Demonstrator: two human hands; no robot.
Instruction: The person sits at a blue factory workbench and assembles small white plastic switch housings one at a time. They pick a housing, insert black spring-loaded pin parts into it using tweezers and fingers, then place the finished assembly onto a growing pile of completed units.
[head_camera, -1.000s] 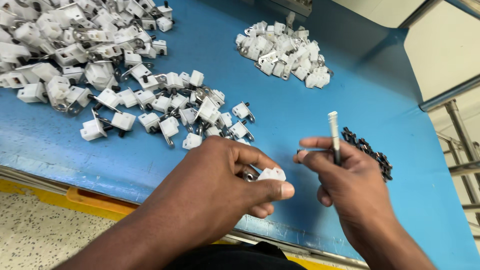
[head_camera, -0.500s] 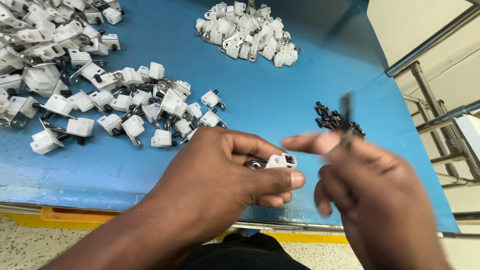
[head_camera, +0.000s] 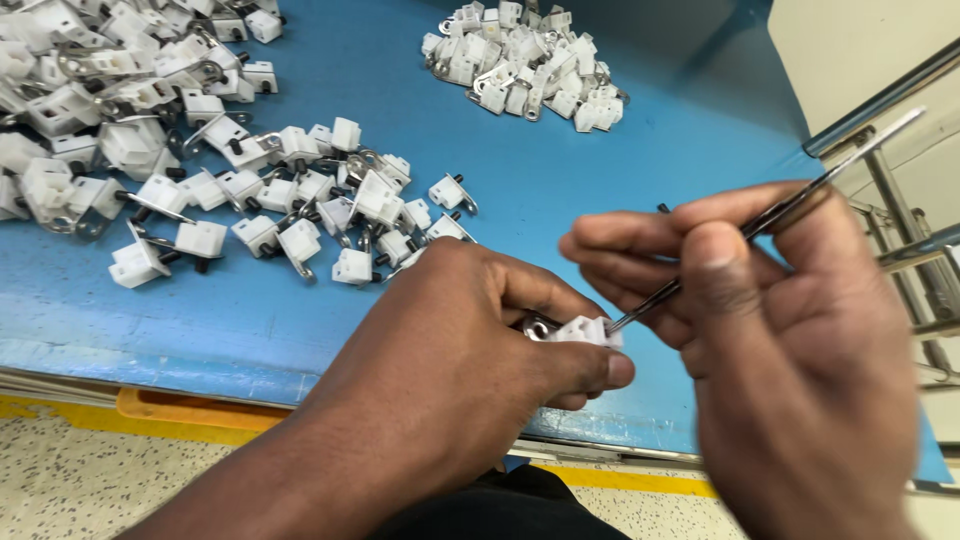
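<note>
My left hand (head_camera: 470, 350) pinches a small white plastic block with a metal loop (head_camera: 578, 332) between thumb and fingers, just above the near edge of the blue table (head_camera: 560, 210). My right hand (head_camera: 790, 330) grips a thin metal tool with a white tip (head_camera: 770, 215), held slanted. The tool's lower end touches the right side of the white block. Both hands sit close together at the table's front right.
Many loose white blocks with metal clips (head_camera: 250, 190) are spread over the left half of the table. A second heap of white blocks (head_camera: 520, 65) lies at the back centre. A metal rail frame (head_camera: 920, 250) stands at the right. A yellow strip (head_camera: 170, 405) runs below the table edge.
My right hand has turned the thin tool from upright to slanted and brought its end against the white block. The view shifted, and my right hand now covers the small black parts.
</note>
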